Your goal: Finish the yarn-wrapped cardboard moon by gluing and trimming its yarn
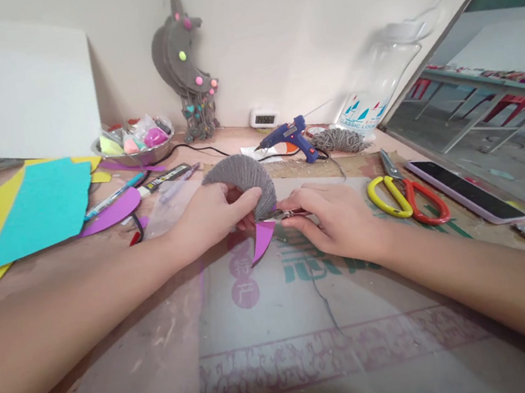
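Note:
A crescent moon shape [259,180], mostly wrapped in grey yarn, is pinched between the thumb and fingers of my left hand [214,212]. Its bare purple tip [263,238] points down and to the left. At the edge of the wrapping, my right hand [334,214] closes thumb and fingers on the grey yarn [291,214]; the exact grip is partly hidden. Below my right hand a loose strand [326,304] trails over the printed plastic sheet [272,367].
Scissors [412,197] and a phone [467,189] lie right. Behind are a glue gun [290,137], a yarn bundle [341,140], a clear bottle [370,86] and a small clock [263,117]. A finished grey moon [177,56] hangs behind. Coloured sheets [38,209] and a bowl [136,156] sit left.

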Demonstrator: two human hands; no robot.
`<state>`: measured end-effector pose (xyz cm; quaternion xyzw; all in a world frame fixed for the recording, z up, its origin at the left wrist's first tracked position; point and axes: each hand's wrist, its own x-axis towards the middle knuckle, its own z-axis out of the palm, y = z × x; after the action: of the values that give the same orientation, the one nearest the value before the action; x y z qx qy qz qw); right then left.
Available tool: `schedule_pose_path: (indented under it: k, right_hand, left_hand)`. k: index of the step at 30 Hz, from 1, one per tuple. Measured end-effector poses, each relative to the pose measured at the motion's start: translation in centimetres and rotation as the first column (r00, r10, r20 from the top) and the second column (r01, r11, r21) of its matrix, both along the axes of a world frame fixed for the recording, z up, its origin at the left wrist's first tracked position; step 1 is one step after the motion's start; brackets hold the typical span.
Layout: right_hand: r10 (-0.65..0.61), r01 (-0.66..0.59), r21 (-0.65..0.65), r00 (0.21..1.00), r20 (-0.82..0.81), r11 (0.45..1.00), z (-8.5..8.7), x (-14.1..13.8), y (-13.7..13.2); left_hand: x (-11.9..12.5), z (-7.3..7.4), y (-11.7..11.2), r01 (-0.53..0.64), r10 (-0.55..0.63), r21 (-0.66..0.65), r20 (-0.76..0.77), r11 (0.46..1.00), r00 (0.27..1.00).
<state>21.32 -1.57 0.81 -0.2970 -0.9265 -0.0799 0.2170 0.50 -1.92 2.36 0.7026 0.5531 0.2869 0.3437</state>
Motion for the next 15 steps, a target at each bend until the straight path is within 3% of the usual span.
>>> schedule_pose_path:
  k: [15]
  right_hand:
    - [0.035,-0.043,0.077,0.994,0.106,0.996,0.12,-0.23,0.05]
  left_hand:
    - [0.10,0.05,-0.09,0.004,-0.004,-0.006,-0.019,1.000,1.000]
